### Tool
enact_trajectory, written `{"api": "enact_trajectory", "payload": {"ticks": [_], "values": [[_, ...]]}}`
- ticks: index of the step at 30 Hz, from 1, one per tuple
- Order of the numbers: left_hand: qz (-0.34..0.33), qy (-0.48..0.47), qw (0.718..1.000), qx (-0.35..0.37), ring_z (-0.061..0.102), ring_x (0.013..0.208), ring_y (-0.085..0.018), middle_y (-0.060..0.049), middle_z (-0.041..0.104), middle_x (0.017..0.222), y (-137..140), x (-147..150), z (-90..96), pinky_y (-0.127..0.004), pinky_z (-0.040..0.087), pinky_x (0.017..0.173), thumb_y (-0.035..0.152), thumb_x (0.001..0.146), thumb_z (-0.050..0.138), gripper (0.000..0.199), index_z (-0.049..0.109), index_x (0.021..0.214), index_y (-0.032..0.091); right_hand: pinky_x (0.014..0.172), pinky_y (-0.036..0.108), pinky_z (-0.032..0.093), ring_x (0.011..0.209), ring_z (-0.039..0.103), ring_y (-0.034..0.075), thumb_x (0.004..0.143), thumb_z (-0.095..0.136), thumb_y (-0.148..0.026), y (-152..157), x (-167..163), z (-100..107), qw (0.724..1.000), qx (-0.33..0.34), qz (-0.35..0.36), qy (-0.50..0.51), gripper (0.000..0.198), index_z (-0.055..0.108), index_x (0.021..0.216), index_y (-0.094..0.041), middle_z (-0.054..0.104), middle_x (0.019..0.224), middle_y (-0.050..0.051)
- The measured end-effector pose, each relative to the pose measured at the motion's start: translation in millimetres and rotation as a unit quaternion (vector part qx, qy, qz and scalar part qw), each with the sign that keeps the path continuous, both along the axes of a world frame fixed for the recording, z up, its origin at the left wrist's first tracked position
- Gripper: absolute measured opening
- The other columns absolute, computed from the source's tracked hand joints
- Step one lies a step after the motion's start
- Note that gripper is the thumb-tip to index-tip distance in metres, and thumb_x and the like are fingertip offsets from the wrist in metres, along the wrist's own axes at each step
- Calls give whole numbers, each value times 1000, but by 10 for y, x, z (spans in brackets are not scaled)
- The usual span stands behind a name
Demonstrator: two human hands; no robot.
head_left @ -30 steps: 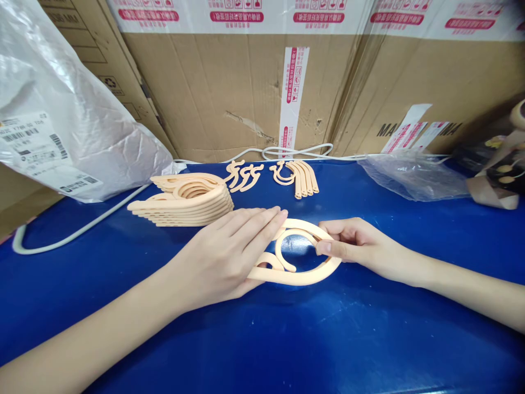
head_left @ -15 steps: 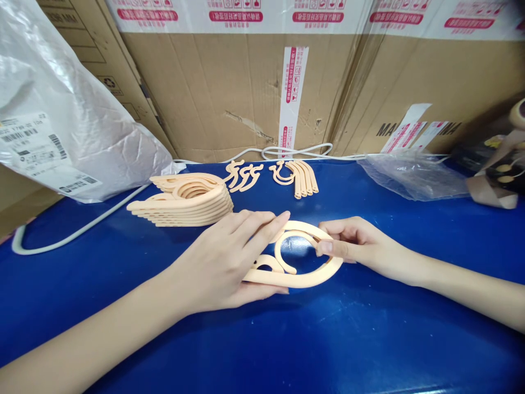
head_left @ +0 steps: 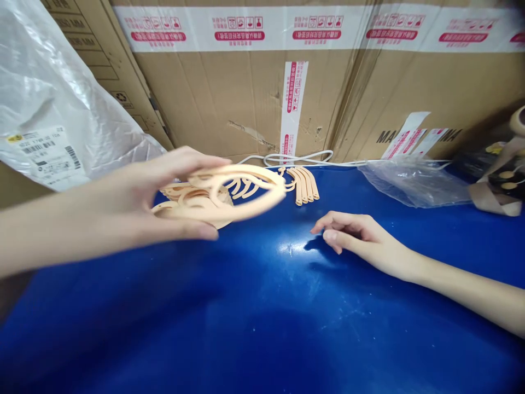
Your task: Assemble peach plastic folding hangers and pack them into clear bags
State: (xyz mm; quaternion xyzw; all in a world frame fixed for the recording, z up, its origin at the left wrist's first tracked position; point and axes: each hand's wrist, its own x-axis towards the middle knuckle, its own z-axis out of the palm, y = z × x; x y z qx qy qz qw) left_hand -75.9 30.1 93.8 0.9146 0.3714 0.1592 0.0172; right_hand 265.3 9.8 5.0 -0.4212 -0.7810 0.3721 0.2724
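Observation:
My left hand (head_left: pixel 123 202) is raised at the left, gripping a folded peach-coloured plastic hanger (head_left: pixel 256 207) by its left end, thumb below and fingers above. The hanger is held over a stack of the same folded hangers (head_left: pixel 225 222), which it partly hides. Whether the two touch I cannot tell. Low over the tabletop on the right, my right hand (head_left: pixel 355 232) holds nothing; its fingers are loosely curled and the thumb is apart. Behind the held hanger lie loose hook pieces (head_left: pixel 249 190) and a row of curved hanger arms (head_left: pixel 305 186).
Large taped cardboard boxes (head_left: pixel 205 104) stand along the back of the blue table (head_left: pixel 262 328). A white cable (head_left: pixel 299 158) runs before them. A clear plastic bag (head_left: pixel 414 183) lies back right, and a silvery parcel bag (head_left: pixel 82 126) leans at the left.
My left hand has lifted the folded hanger and carried it left, over the stack. My right hand has let go of it and stays at the right. The view has tilted slightly upward.

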Motion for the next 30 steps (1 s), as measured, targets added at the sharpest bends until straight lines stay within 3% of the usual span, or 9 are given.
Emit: {"api": "enact_trajectory", "payload": {"ticks": [2, 4, 7, 12, 20, 27, 30], "values": [[32, 36, 999, -5, 65, 100, -22, -1, 63, 123, 207, -323, 39, -35, 57, 80, 58, 85, 59, 69, 42, 142, 24, 70, 31, 46, 78, 59, 17, 91, 56, -43, -8, 1, -1, 991, 108, 28, -72, 26, 66, 96, -20, 66, 84, 4], [82, 45, 995, -17, 64, 103, -25, -3, 60, 129, 362, -612, 8, -46, 55, 84, 56, 86, 59, 68, 41, 143, 23, 86, 38, 46, 98, 60, 22, 90, 59, -40, -9, 5, -14, 963, 219, 66, -139, 25, 66, 104, -20, 68, 106, 8], [95, 36, 995, -18, 61, 108, -32, -6, 56, 135, 453, -879, -102, -57, 51, 85, 65, 79, 61, 78, 42, 143, 24, 100, 45, 41, 120, 54, 26, 90, 59, -40, 1, 10, -50, 929, 289, 115, -201, 36, 61, 121, -23, 59, 133, 10], [109, 44, 992, -39, 60, 109, -30, -6, 54, 138, 423, -925, -211, -55, 51, 87, 60, 85, 55, 71, 40, 144, 23, 105, 48, 40, 131, 47, 28, 90, 58, -43, 21, 16, -85, 929, 272, 117, -224, 43, 58, 128, -22, 52, 143, 11], [74, 78, 994, 28, 66, 96, -21, -1, 60, 132, 443, -915, -280, -35, 57, 80, 53, 87, 62, 64, 43, 142, 27, 102, 49, 43, 127, 51, 28, 90, 58, -43, 23, 15, -79, 934, 257, 119, -219, 43, 58, 129, -23, 51, 143, 12], [134, 61, 988, -38, 63, 106, -27, 1, 57, 135, 414, -833, -311, -42, 56, 85, 55, 86, 62, 64, 43, 142, 30, 103, 46, 42, 127, 50, 26, 91, 56, -45, 20, 16, -76, 932, 254, 120, -228, 43, 57, 128, -22, 51, 143, 11], [133, 53, 989, -40, 66, 103, -26, 3, 60, 132, 425, -815, -317, -37, 59, 78, 55, 82, 67, 66, 45, 140, 32, 104, 46, 42, 127, 50, 26, 91, 56, -45, 15, 16, -73, 932, 256, 118, -226, 43, 58, 128, -22, 51, 142, 11]]}}
